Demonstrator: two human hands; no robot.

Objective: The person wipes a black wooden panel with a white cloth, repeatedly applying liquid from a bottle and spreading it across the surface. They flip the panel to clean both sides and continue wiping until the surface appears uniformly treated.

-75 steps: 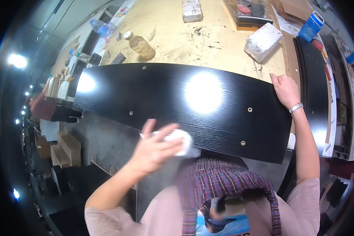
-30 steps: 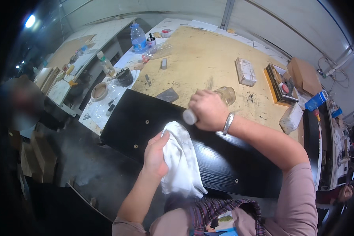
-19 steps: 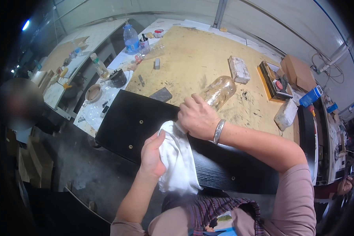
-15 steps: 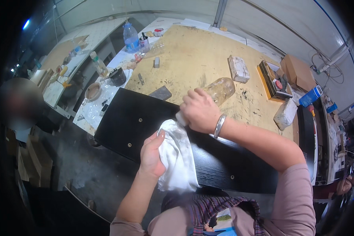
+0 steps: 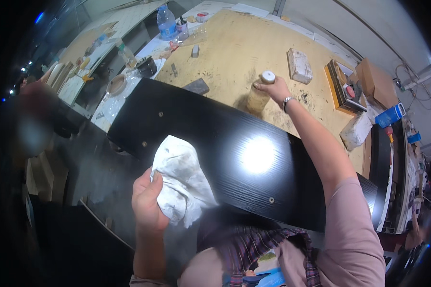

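Observation:
My left hand (image 5: pixel 149 201) is closed on a crumpled white cloth (image 5: pixel 179 177), which hangs over the near edge of a long black board (image 5: pixel 215 124). The board has a wood-grain sheen, a bright light reflection and several small round metal fittings. Beyond its far edge, my right hand (image 5: pixel 276 91) grips the neck of a clear plastic bottle (image 5: pixel 257 101) with a white cap. The bottle stands upright or nearly so on the yellowish worktable (image 5: pixel 239 48); its lower part shows a pale brownish tint.
A grey block (image 5: pixel 197 86) lies beyond the board. Farther right are a white-wrapped brick (image 5: pixel 300 66), an open box (image 5: pixel 345 86), a second brick (image 5: pixel 357 131) and a blue bottle (image 5: pixel 390 115). A big water bottle (image 5: pixel 166 24) and a dark cup (image 5: pixel 146 67) stand at left.
The bottle, tipped on its side over the board before, is now upright on the table beyond it, in my right hand. My left hand has drawn the cloth left and nearer me.

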